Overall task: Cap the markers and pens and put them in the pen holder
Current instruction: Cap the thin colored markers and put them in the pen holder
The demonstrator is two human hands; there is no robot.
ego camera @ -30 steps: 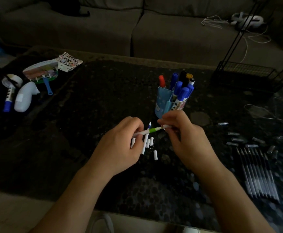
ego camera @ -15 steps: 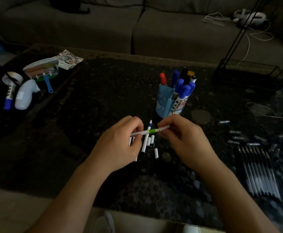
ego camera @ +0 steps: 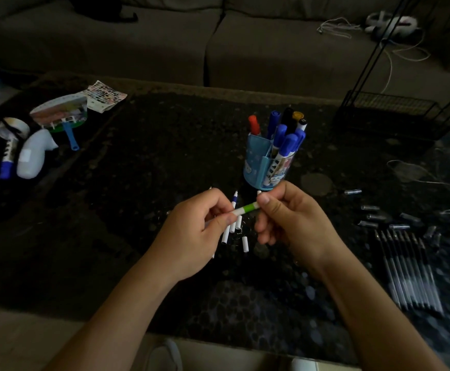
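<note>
Both hands hold one thin white marker with a green band (ego camera: 247, 209) level above the dark table. My left hand (ego camera: 194, 234) pinches its left end, and my right hand (ego camera: 292, 218) pinches the right end by the green band. Under it lie a white marker with a blue tip (ego camera: 230, 218) and loose white caps (ego camera: 245, 243). Just behind my right hand stands the light-blue pen holder (ego camera: 268, 164) with red, blue, black and yellow capped markers upright in it.
At the right lies a row of several dark pens (ego camera: 408, 271) with their loose caps (ego camera: 371, 216) scattered above them. A white bottle (ego camera: 32, 156), tape roll and blue-capped marker (ego camera: 8, 156) lie at the far left. A black wire rack (ego camera: 389, 111) stands at the back right, and a sofa behind.
My right hand has slid along the marker toward the green band, so less of the shaft shows between the hands. The marker stays level.
</note>
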